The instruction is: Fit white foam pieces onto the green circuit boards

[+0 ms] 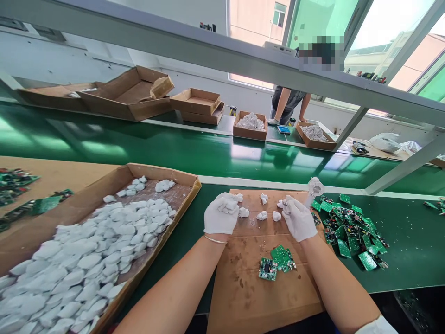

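Note:
My left hand (219, 218), in a white glove, is closed around white putty lumps (227, 205) at the left edge of a cardboard sheet (243, 287). Also gloved, my right hand (299, 219) has its fingers pinched together at the sheet's right side, beside a small white lump (280, 203). Whether that lump is between the fingers or just touching them is unclear. Between the hands lie several loose putty pieces (262, 215). Nearer to me on the cardboard, a green circuit board (268, 269) rests against other boards (283, 257).
At left stands a large cardboard tray (167, 236) of white lumps. A pile of circuit boards (351, 227) lies at right, near a clear plastic item (314, 188). Beyond the green conveyor belt (194, 153) are more boxes (250, 134) and a person (287, 102). A shelf beam (208, 46) crosses overhead.

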The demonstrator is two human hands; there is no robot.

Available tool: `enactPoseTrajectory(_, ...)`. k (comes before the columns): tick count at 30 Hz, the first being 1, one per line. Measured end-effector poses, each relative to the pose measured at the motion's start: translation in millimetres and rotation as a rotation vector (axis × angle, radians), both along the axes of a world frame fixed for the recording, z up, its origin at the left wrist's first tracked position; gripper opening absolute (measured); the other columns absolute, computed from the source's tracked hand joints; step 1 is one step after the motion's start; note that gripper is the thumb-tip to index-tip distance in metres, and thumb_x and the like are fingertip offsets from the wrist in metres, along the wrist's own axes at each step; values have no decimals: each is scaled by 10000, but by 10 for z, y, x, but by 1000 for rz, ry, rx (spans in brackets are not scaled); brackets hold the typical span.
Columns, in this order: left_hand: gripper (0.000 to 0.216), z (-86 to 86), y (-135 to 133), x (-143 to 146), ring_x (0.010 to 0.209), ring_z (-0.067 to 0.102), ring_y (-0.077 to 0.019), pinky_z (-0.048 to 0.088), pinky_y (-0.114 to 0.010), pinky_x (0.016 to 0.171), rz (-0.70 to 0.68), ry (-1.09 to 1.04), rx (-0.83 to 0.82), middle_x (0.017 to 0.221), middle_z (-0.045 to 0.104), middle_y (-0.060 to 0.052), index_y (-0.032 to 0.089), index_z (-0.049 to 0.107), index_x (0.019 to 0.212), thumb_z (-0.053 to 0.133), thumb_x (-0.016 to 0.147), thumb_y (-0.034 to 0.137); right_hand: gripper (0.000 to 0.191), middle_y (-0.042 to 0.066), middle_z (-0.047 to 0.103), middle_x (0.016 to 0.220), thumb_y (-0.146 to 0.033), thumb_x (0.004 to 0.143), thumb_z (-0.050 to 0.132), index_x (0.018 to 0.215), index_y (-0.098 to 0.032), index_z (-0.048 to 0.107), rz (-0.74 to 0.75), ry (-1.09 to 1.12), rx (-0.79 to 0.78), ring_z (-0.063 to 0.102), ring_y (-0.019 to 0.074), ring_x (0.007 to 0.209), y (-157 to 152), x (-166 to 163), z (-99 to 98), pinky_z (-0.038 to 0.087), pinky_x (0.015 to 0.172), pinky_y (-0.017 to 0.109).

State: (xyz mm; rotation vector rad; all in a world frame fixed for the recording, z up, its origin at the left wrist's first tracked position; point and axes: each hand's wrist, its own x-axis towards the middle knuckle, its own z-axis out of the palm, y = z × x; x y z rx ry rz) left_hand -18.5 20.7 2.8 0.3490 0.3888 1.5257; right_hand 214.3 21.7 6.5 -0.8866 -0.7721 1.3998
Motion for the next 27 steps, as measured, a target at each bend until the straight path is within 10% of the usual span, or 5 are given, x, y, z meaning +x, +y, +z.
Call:
enactPoseTrajectory(10,225,-12,-26,102,475,354,-68,344,-225,480,-143,-24,14,562,391,41,165,469,619,682,690,178,368,60,702,795,-413,711,766,969,-196,621,131,-447,20,546,130,487,-130,-73,-105,421,411,264)
enactPoseTrajectory(15,175,71,-94,213,596,508,-105,415,-259,581,-85,235,71,667,573,-13,133,617,770,748,702,228,312,88,605,1127,-198,747,701,1054,-255,695,326,-952,525,608,232,984,-256,-150,-56,498,892,404)
enactPoseTrajectory(20,304,55,-135,255,717,617,-151,475,-309,694,-27,333,92,870,673,-62,147,632,917,794,667,206,299,92,619,1057,-111,824,573,1093,-215,649,676,-1287,857,566,239,982,-309,-241,3,460,900,417)
enactPoseTrajectory(27,463,-93,-183,338,895,669,-228,526,-408,830,-46,458,95,941,692,-56,174,609,951,846,556,123,516,79,671,1047,-290,788,702,1272,-225,535,214,-994,459,639,226,892,-290,-175,-127,520,822,389)
